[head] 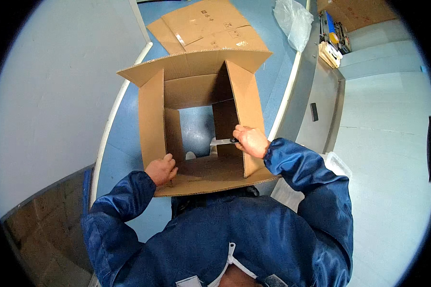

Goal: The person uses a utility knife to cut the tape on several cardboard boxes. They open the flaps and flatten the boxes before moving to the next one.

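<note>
A corrugated cardboard box (195, 84) stands in front of me with its top flaps spread and its bottom open, so the blue floor shows through it. My left hand (162, 170) grips the box's near left corner, its fingers closed on the cardboard flap. At the right side, my right hand (251, 140) holds a knife (224, 141) by its black handle, with fingers also against the right flap's edge. The pale blade points left across the opening. The tips of my shoes show through the open bottom.
Flattened cardboard (215, 27) lies on the floor beyond the box. A clear plastic bag (294, 23) hangs at the upper right. Along the right runs a metal counter (318, 104) with a small black object (314, 112) and a tray of tools (336, 32). A pale wall stands at left.
</note>
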`<state>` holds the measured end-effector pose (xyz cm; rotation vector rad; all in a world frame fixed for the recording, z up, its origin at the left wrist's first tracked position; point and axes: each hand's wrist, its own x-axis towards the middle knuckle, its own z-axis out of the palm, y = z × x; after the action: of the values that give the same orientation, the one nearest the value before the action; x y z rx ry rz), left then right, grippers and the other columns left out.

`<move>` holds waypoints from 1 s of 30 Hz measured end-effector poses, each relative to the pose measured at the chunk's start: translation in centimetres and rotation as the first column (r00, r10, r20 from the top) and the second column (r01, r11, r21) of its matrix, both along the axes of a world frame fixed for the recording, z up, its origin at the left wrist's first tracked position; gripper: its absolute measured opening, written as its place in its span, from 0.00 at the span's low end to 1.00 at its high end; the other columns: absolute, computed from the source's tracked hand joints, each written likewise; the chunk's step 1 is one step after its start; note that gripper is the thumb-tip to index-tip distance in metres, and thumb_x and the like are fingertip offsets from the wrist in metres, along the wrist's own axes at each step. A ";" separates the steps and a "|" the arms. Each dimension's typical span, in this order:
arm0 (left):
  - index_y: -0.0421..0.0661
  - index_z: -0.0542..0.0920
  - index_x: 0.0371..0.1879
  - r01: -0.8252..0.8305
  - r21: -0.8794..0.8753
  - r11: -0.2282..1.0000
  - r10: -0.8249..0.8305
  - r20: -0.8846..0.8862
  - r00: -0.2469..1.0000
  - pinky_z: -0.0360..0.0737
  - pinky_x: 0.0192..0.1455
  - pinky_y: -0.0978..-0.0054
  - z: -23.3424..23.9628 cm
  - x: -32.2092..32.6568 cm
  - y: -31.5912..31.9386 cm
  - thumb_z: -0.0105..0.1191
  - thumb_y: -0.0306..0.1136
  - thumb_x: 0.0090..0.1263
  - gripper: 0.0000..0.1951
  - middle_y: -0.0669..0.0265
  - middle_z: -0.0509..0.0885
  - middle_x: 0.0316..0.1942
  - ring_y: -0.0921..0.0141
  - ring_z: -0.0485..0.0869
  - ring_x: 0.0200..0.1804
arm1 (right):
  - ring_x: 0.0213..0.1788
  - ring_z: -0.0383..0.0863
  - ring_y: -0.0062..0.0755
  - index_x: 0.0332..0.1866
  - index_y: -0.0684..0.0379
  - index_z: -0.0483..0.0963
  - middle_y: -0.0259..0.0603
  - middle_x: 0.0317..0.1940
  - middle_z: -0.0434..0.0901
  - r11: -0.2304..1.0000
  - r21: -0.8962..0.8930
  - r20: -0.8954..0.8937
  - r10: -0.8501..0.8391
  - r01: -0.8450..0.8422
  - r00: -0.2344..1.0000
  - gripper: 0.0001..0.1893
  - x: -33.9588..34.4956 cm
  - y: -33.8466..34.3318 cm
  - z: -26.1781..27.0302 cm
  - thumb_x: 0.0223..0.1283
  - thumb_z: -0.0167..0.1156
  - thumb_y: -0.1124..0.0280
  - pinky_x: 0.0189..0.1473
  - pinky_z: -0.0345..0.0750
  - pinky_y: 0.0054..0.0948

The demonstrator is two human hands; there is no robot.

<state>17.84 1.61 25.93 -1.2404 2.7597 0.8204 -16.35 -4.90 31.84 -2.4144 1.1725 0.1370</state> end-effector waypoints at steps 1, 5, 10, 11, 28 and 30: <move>0.41 0.72 0.25 -0.025 0.007 1.000 0.025 -0.008 1.000 0.77 0.28 0.62 0.5 0.1 -0.1 0.50 0.37 0.61 0.11 0.56 0.69 0.29 0.58 0.78 0.23 | 0.36 0.76 0.48 0.34 0.61 0.68 0.46 0.35 0.70 0.998 0.012 -0.012 -0.062 0.062 0.998 0.12 -0.2 0.3 0.5 0.43 0.59 0.72 0.37 0.75 0.41; 0.40 0.72 0.36 -0.167 0.114 0.979 0.166 0.018 0.986 0.77 0.37 0.58 0.5 1.8 0.3 0.50 0.29 0.56 0.10 0.55 0.72 0.41 0.53 0.78 0.36 | 0.51 0.70 0.55 0.54 0.63 0.61 0.53 0.55 0.61 0.958 -0.123 0.126 -0.244 0.259 0.962 0.28 -1.2 0.7 2.7 0.42 0.55 0.81 0.44 0.75 0.42; 0.40 0.55 0.61 -0.691 -0.015 0.723 0.683 -0.137 0.717 0.70 0.56 0.61 0.2 2.8 1.4 0.53 0.24 0.50 0.36 0.49 0.58 0.63 0.50 0.66 0.58 | 0.34 0.77 0.59 0.55 0.64 0.59 0.59 0.27 0.76 0.827 -0.049 -0.032 -0.562 0.560 0.827 0.25 -5.1 0.5 2.9 0.49 0.52 0.73 0.38 0.74 0.45; 0.40 0.50 0.65 -0.786 -0.007 0.618 0.776 -0.156 0.612 0.67 0.59 0.62 -2.0 4.2 1.7 0.53 0.23 0.49 0.40 0.48 0.54 0.65 0.50 0.63 0.61 | 0.34 0.76 0.59 0.56 0.64 0.59 0.60 0.28 0.76 0.850 0.001 -0.032 -0.526 0.526 0.850 0.25 -4.8 0.4 3.2 0.49 0.52 0.73 0.38 0.74 0.45; 0.39 0.70 0.43 -0.162 0.975 0.150 0.959 -0.184 -0.218 0.76 0.28 0.69 -0.8 8.1 -16.2 0.46 0.29 0.57 0.15 0.60 0.78 0.36 0.65 0.79 0.33 | 0.41 0.80 0.49 0.59 0.70 0.58 0.57 0.53 0.70 0.991 0.132 -0.110 0.009 0.006 0.994 0.25 -5.6 7.3 13.1 0.54 0.44 0.75 0.40 0.79 0.34; 0.39 0.70 0.44 -0.039 0.984 0.174 0.953 -0.178 -0.244 0.78 0.44 0.65 -1.4 5.9 -20.7 0.45 0.26 0.57 0.14 0.59 0.77 0.41 0.62 0.78 0.42 | 0.42 0.79 0.48 0.58 0.69 0.59 0.54 0.51 0.72 0.992 0.103 -0.146 -0.054 0.070 0.988 0.24 -6.2 6.6 13.5 0.54 0.45 0.75 0.41 0.79 0.33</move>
<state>23.73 -19.08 24.53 -2.3755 0.5891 3.4187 -22.54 1.74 45.38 -2.3028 1.2679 0.3495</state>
